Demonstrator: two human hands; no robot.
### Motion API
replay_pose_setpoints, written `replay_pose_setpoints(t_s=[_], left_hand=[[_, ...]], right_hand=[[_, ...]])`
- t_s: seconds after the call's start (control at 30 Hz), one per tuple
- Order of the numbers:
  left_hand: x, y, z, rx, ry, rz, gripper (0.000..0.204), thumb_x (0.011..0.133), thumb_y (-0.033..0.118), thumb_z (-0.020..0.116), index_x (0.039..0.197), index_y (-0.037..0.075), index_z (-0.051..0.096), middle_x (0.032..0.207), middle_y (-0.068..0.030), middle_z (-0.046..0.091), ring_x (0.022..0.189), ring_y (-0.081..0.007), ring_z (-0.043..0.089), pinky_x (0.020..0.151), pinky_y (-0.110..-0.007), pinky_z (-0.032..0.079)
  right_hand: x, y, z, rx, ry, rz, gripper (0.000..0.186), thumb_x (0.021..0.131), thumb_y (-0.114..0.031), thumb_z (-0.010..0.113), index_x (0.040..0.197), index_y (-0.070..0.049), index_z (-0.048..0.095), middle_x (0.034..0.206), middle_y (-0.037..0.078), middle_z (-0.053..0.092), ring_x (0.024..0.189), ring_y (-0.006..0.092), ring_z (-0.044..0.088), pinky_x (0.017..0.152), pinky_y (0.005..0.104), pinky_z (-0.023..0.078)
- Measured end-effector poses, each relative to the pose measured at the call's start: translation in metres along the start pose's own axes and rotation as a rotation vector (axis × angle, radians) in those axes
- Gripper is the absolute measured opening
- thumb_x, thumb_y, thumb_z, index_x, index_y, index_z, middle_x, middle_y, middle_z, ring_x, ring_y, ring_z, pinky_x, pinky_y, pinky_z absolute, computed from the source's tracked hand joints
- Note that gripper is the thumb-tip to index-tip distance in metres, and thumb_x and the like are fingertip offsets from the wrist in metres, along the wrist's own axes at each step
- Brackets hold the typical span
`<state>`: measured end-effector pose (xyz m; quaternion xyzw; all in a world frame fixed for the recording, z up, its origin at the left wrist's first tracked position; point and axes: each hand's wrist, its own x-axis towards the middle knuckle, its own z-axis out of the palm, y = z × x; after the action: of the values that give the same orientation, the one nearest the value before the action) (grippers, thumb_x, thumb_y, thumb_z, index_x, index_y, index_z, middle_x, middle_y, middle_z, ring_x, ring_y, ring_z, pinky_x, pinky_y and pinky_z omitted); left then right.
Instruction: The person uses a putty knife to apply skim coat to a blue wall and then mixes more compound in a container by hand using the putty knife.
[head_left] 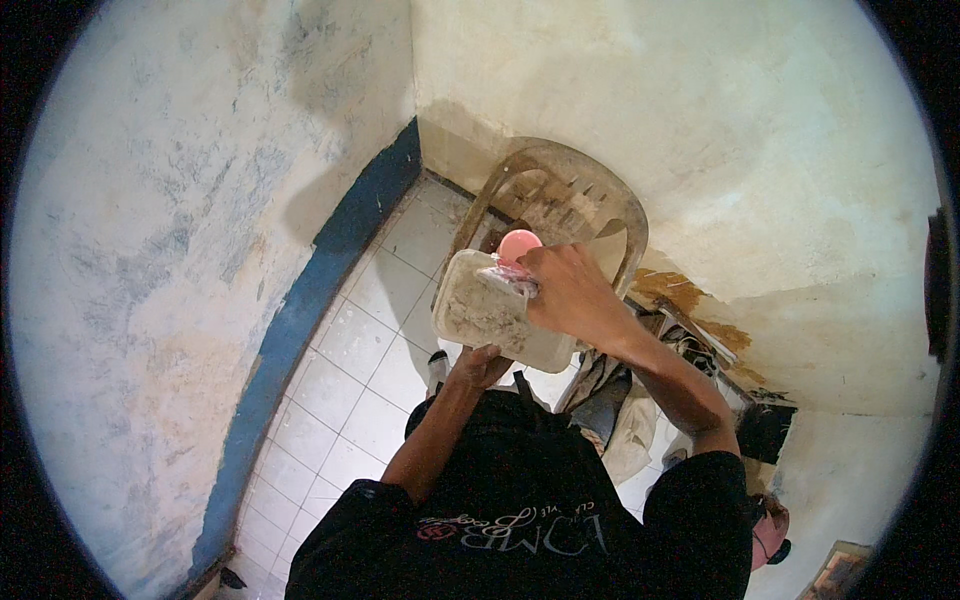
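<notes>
My left hand (482, 366) is closed on the near edge of a pale rectangular plastic tub (548, 350), holding it up from below. Lumpy grey-white paste (485, 312) lies inside. Over the tub's far right part, my right hand (570, 290) is closed on a small pink plastic cup (519, 246), whose round end points away from me. White smears show on the pink piece and around my right fingertips. My fingers partly hide its shape, so its full form cannot be made out.
A dirty beige plastic chair (545, 160) stands behind the tub, near the wall corner. Patchy plastered walls with a blue lower band (280, 330) rise on the left. Piled cloths and bags (610, 400) lie on the right over white floor tiles (340, 390).
</notes>
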<state>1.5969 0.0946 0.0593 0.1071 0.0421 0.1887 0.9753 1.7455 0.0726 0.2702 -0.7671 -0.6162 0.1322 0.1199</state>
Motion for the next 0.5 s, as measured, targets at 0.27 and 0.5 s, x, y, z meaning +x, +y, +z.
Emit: replay_pose_setpoints(t_s=[0.27,0.5], left_hand=[[0.005,0.005,0.003,-0.037,0.0,0.008,0.082,0.068,0.015,0.077,0.137,0.012,0.032,0.134,-0.0052,0.044,0.127,-0.0262,0.041,0.108,-0.046,0.031],[0.002,0.01,-0.001,0.037,0.006,0.002,0.089,0.062,0.018,0.082,0.137,0.011,0.034,0.136,-0.0083,0.044,0.126,-0.0285,0.042,0.106,-0.048,0.035]], right_hand=[[0.004,-0.001,0.017,0.148,-0.026,0.126,0.036,0.058,-0.005,0.061,0.093,0.002,0.065,0.079,0.026,0.062,0.078,0.0417,0.06,0.075,0.0468,0.047],[0.007,-0.021,-0.018,0.283,0.109,-0.001,0.032,0.058,-0.006,0.062,0.089,0.002,0.065,0.076,0.026,0.059,0.076,0.0405,0.06,0.069,0.0435,0.049]])
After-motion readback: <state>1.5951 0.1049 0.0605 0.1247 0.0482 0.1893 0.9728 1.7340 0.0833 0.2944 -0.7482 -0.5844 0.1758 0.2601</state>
